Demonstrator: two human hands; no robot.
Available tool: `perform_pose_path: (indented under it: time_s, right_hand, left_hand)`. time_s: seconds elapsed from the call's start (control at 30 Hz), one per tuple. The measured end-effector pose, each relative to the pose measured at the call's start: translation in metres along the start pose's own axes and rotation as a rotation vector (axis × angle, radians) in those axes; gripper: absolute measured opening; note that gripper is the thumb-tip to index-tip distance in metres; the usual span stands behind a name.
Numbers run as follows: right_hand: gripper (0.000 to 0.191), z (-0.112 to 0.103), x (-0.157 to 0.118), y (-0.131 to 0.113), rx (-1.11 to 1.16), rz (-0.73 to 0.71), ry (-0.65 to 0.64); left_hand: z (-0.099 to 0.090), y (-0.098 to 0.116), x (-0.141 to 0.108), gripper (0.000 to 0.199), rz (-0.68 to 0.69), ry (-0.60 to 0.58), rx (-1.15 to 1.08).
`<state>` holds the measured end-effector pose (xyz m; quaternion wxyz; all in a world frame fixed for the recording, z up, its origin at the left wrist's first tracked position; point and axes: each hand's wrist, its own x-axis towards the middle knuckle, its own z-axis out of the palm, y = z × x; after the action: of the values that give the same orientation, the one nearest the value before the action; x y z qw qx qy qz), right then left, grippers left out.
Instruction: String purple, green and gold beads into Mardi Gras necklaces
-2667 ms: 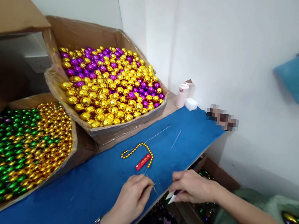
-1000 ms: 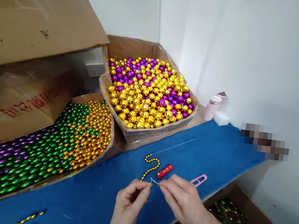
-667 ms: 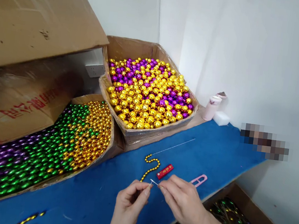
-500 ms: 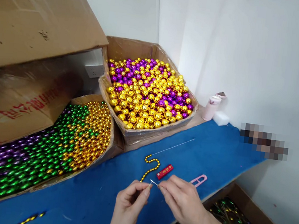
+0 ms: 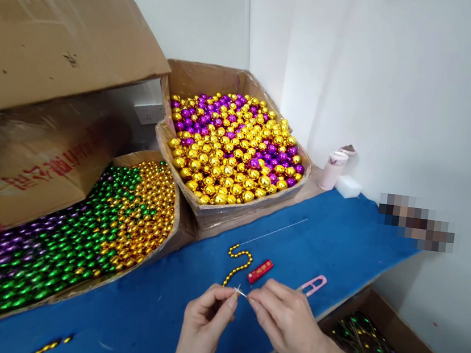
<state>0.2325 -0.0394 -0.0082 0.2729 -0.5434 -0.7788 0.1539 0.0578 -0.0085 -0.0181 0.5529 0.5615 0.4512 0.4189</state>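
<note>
My left hand is pinched shut on a white string. A short end of that string sticks up past the fingertips, and a loose tail shows beside the wrist. My right hand pinches a thin, straight, pale piece; whether it is a needle or string is unclear. It crosses the string end at my left fingertips. Just beyond the left fingers, a strand of small gold beads winds across the blue cloth, with a white string running from its far end. A red packet lies near both hands.
Pink thread snips lie right of my right hand. Loose beads fill a left carton and a back carton. A pink cup and white block stand by the wall. A lower box holds bead strands.
The pale piece in my right hand has tilted and now crosses the string end at the left fingertips. Both hands otherwise stay nearly in place.
</note>
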Motion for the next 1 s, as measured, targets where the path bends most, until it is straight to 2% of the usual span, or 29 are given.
perform_pose_path:
  time_s: [0.27, 0.67, 0.73, 0.77, 0.83, 0.9, 0.93, 1.0]
  right_hand:
    - [0.025, 0.004, 0.001, -0.001, -0.061, -0.040, 0.007]
    - [0.026, -0.002, 0.007, -0.006, -0.037, -0.043, -0.067]
    - [0.023, -0.004, 0.007, -0.006, 0.123, -0.024, -0.077]
    - [0.021, -0.004, 0.007, -0.007, 0.274, 0.010, -0.088]
    - [0.021, -0.001, 0.007, -0.009, 0.690, 0.116, -0.106]
    - [0.024, 0.006, 0.008, -0.011, 1.062, 0.194, -0.069]
    - [0.024, 0.009, 0.010, -0.013, 1.142, 0.189, -0.010]
    - [0.022, 0.013, 0.017, -0.017, 1.078, 0.115, 0.151]
  left_hand:
    - [0.003, 0.004, 0.003, 0.020, -0.160, 0.023, -0.160]
    - [0.001, 0.009, 0.007, 0.019, -0.141, -0.012, -0.187]
    - [0.001, 0.011, 0.008, 0.019, -0.147, -0.010, -0.211]
    - [0.002, 0.012, 0.008, 0.019, -0.154, -0.008, -0.238]
    - [0.003, 0.014, 0.011, 0.018, -0.180, 0.000, -0.333]
    - [0.005, 0.018, 0.014, 0.017, -0.209, 0.011, -0.452]
    - [0.006, 0.021, 0.016, 0.016, -0.223, 0.007, -0.507]
    - [0.010, 0.029, 0.020, 0.014, -0.233, -0.022, -0.581]
